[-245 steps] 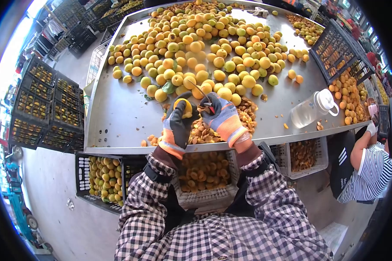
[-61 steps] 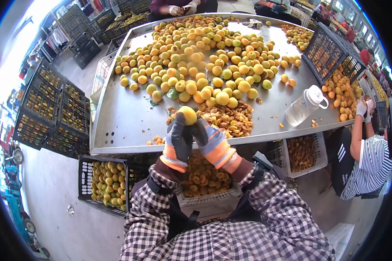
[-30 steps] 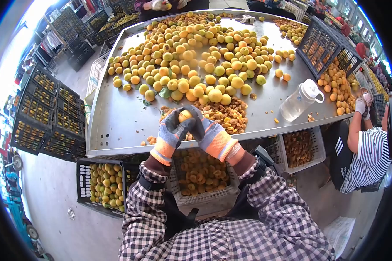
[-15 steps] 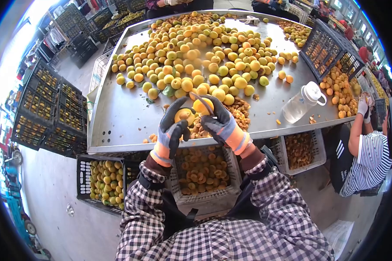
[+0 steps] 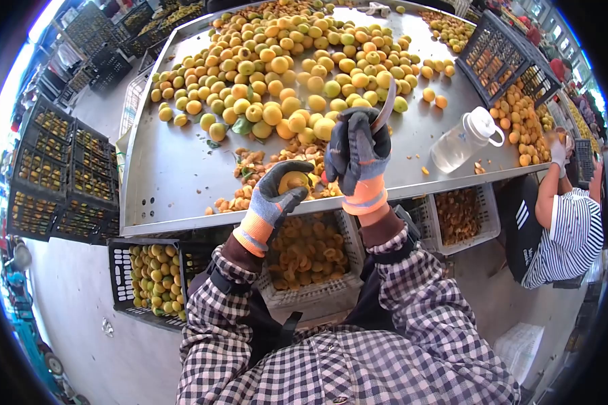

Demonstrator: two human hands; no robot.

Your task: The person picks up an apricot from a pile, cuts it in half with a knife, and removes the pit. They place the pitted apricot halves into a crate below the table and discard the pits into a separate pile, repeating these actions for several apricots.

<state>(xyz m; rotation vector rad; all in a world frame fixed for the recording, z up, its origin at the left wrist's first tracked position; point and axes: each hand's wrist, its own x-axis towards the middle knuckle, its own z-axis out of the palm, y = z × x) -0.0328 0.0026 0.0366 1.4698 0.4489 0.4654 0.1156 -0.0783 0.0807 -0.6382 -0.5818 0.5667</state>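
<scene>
My left hand (image 5: 275,196), in a grey-black and orange glove, is closed around an apricot (image 5: 292,181) just above the near edge of the metal table. To its right and a little higher, my right hand (image 5: 359,152) is closed on a knife, its curved blade (image 5: 388,104) pointing up and away from the fruit. The handle is hidden in the fingers. Beyond both hands a large heap of whole apricots (image 5: 277,64) covers the table (image 5: 175,179). Cut apricot pieces (image 5: 250,165) lie around and behind my left hand.
Under the table edge stands a crate of apricot halves (image 5: 307,253). A black crate of whole apricots (image 5: 157,280) is to its left, a pale crate of pieces (image 5: 459,216) to its right. A water bottle (image 5: 463,142) stands on the table. A person in stripes (image 5: 571,229) works at right.
My right hand has moved up and right, away from my left hand, and the knife blade has swung upright. An orange fruit beside the blade earlier no longer shows there. My left hand keeps its apricot.
</scene>
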